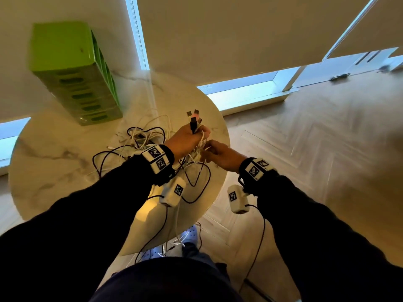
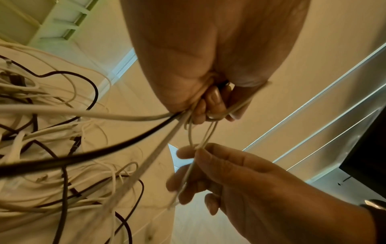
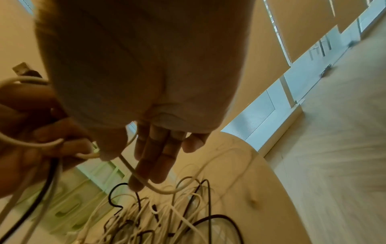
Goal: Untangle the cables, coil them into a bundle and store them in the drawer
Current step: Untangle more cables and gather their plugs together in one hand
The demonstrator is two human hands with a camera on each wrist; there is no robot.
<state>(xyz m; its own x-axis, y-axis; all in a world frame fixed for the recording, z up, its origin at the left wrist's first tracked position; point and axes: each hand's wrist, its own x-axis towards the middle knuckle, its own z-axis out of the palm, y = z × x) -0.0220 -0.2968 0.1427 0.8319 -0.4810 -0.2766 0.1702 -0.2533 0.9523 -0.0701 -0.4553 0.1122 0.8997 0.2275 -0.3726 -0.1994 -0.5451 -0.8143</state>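
Note:
A tangle of white and black cables (image 1: 141, 138) lies on the round marble table (image 1: 54, 153). My left hand (image 1: 196, 134) is raised over it and grips a bunch of cables, whose USB plugs (image 1: 194, 117) stick up above the fist. In the left wrist view the left hand's (image 2: 211, 105) fingers curl round several strands that run down to the tangle (image 2: 41, 132). Just to the right, my right hand (image 1: 209, 147) pinches a thin white cable (image 2: 205, 132) between thumb and forefinger (image 2: 196, 148). This strand loops up into the left fist. The right wrist view shows it crossing the right hand's (image 3: 127, 158) fingers.
A green drawer unit (image 1: 72, 68) stands at the table's back left, its drawers shut. The table's right edge (image 1: 224, 149) is under my hands, with wooden floor (image 1: 305, 160) beyond. Some cables (image 1: 176, 225) hang over the near edge toward the floor.

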